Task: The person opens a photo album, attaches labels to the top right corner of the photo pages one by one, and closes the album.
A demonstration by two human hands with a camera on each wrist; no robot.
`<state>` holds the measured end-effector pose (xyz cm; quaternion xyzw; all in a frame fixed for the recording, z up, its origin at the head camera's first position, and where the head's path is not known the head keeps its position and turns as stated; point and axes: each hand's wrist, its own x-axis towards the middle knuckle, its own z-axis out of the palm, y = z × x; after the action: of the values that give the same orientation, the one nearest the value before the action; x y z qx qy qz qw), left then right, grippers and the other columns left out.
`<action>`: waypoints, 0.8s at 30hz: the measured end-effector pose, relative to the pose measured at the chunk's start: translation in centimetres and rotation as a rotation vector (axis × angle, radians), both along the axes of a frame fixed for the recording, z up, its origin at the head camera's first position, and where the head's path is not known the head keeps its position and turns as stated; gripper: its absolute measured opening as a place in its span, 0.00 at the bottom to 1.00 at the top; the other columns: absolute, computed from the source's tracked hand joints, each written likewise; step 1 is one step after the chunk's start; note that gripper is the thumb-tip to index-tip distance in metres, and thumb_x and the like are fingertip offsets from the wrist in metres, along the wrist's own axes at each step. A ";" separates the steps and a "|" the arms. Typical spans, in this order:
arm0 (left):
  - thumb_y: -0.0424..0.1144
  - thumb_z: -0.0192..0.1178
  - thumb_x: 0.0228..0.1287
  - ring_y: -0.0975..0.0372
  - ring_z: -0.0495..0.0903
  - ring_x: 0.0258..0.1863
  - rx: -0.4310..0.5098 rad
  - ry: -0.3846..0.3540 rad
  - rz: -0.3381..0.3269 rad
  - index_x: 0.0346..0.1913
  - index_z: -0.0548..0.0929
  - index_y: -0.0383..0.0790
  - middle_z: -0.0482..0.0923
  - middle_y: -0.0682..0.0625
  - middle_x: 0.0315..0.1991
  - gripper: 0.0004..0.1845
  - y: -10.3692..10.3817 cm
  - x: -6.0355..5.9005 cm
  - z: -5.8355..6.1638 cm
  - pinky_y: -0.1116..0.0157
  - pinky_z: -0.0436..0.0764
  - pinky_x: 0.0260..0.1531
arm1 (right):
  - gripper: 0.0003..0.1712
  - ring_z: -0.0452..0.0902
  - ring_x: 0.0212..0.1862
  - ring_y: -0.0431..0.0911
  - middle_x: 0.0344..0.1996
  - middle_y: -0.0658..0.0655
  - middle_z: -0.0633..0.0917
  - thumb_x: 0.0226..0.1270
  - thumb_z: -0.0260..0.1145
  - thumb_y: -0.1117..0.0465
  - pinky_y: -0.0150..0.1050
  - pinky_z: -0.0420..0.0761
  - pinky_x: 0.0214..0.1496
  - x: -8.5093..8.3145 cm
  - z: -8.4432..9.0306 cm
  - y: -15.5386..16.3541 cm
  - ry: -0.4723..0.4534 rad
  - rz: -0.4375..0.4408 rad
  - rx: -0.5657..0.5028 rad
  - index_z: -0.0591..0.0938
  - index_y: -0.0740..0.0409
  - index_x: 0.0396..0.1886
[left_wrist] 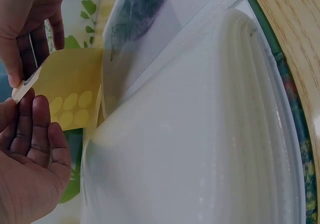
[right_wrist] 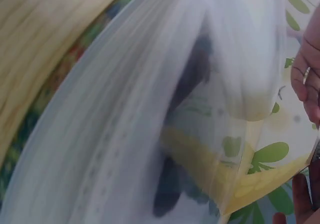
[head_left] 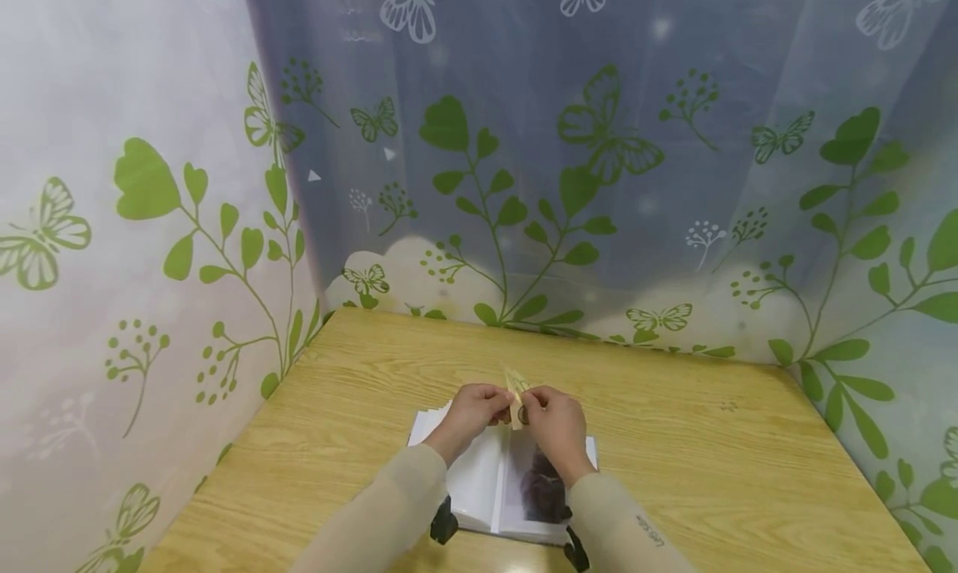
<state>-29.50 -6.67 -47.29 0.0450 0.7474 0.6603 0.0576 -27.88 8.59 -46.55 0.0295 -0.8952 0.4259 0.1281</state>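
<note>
A: What lay nearest the table's (head_left: 359,440) front edge?
B: An open album (head_left: 479,490) of clear sleeves, midway along that edge, a dark photo (head_left: 540,486) in its right-hand page.
A: And just beyond it?
B: The left hand (head_left: 471,415) and the right hand (head_left: 554,423) met above the album, fingertips of both pinching a yellow sticker sheet (left_wrist: 70,91), held off the table.
A: Farthest?
B: A leaf-and-butterfly curtain (head_left: 524,182) behind the rear edge.

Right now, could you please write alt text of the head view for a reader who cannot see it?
Two hands, left hand and right hand, pinch a small yellow sheet between them above an open album on a wooden table. Curtains printed with green leaves and butterflies hang behind.
</note>
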 end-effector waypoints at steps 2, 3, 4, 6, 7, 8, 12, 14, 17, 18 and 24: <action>0.36 0.59 0.71 0.63 0.79 0.27 -0.008 0.002 0.010 0.37 0.86 0.30 0.82 0.51 0.24 0.11 0.1 0.0 0.0 0.62 0.81 0.35 | 0.11 0.78 0.30 0.45 0.32 0.55 0.87 0.71 0.64 0.58 0.39 0.79 0.31 -0.1 0.1 0.1 -0.039 -0.024 -0.065 0.88 0.60 0.39; 0.36 0.59 0.72 0.63 0.79 0.27 -0.012 -0.002 0.014 0.37 0.86 0.29 0.82 0.50 0.24 0.11 0.1 -0.1 0.0 0.63 0.81 0.35 | 0.11 0.79 0.32 0.46 0.33 0.56 0.87 0.72 0.64 0.58 0.40 0.79 0.33 -0.1 0.1 0.2 -0.056 -0.036 -0.097 0.88 0.60 0.40; 0.36 0.59 0.71 0.63 0.80 0.27 -0.017 0.000 0.018 0.38 0.86 0.29 0.82 0.50 0.25 0.11 0.1 -0.1 0.0 0.64 0.80 0.34 | 0.12 0.80 0.34 0.47 0.34 0.57 0.87 0.72 0.64 0.57 0.42 0.80 0.35 -0.2 0.1 0.3 -0.068 -0.050 -0.123 0.88 0.61 0.41; 0.35 0.59 0.71 0.63 0.80 0.27 -0.027 0.005 0.025 0.39 0.86 0.29 0.83 0.49 0.25 0.11 0.1 -0.1 0.0 0.64 0.80 0.33 | 0.13 0.81 0.38 0.50 0.38 0.59 0.88 0.72 0.64 0.57 0.44 0.81 0.39 -0.4 0.1 0.4 -0.092 -0.080 -0.180 0.88 0.63 0.42; 0.35 0.59 0.71 0.63 0.80 0.27 -0.031 0.010 0.027 0.39 0.86 0.28 0.83 0.48 0.25 0.11 0.1 -0.1 0.0 0.64 0.80 0.33 | 0.14 0.81 0.40 0.50 0.39 0.60 0.87 0.72 0.63 0.57 0.44 0.81 0.41 -0.4 0.1 0.5 -0.105 -0.095 -0.208 0.87 0.63 0.43; 0.35 0.59 0.71 0.64 0.80 0.27 -0.032 0.013 0.030 0.39 0.86 0.28 0.83 0.48 0.25 0.11 0.0 -0.1 0.0 0.64 0.80 0.33 | 0.14 0.81 0.42 0.50 0.41 0.60 0.87 0.72 0.63 0.57 0.44 0.81 0.43 -0.5 0.2 0.6 -0.113 -0.110 -0.242 0.87 0.64 0.44; 0.34 0.59 0.71 0.63 0.80 0.27 -0.043 0.021 0.034 0.40 0.86 0.28 0.83 0.46 0.26 0.11 -0.4 -0.2 0.0 0.59 0.82 0.37 | 0.16 0.81 0.45 0.53 0.41 0.62 0.87 0.73 0.62 0.57 0.45 0.81 0.47 -0.7 0.2 1.2 -0.146 -0.154 -0.364 0.85 0.66 0.47; 0.34 0.59 0.71 0.63 0.79 0.27 -0.051 0.021 0.041 0.40 0.85 0.28 0.83 0.46 0.27 0.10 -0.8 -0.3 -0.1 0.59 0.82 0.36 | 0.16 0.82 0.46 0.54 0.41 0.62 0.87 0.73 0.61 0.57 0.47 0.80 0.49 -0.8 0.2 1.7 -0.157 -0.158 -0.402 0.85 0.66 0.48; 0.34 0.58 0.71 0.62 0.80 0.28 -0.062 0.016 0.054 0.41 0.85 0.29 0.83 0.45 0.27 0.10 -1.5 -0.5 -0.2 0.61 0.82 0.36 | 0.17 0.82 0.48 0.55 0.42 0.62 0.87 0.74 0.61 0.56 0.50 0.80 0.53 -0.7 0.1 2.5 -0.162 -0.152 -0.402 0.85 0.66 0.49; 0.34 0.58 0.71 0.62 0.80 0.28 -0.066 0.014 0.061 0.41 0.85 0.28 0.83 0.46 0.27 0.10 -1.8 -0.7 -0.2 0.63 0.81 0.35 | 0.17 0.82 0.48 0.55 0.41 0.62 0.87 0.74 0.61 0.57 0.50 0.79 0.52 -0.6 0.1 2.7 -0.157 -0.152 -0.399 0.85 0.66 0.49; 0.34 0.57 0.72 0.60 0.79 0.30 -0.097 -0.007 0.119 0.42 0.85 0.28 0.82 0.45 0.28 0.11 -3.8 -1.3 -0.4 0.63 0.80 0.35 | 0.16 0.82 0.44 0.54 0.39 0.63 0.87 0.74 0.61 0.59 0.48 0.80 0.49 -0.4 0.0 3.7 -0.132 -0.172 -0.391 0.85 0.68 0.47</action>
<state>-30.81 -10.44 -47.65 -0.0047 0.7797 0.6257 0.0229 -28.25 12.27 -46.59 -0.1004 -0.8011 0.5801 0.1082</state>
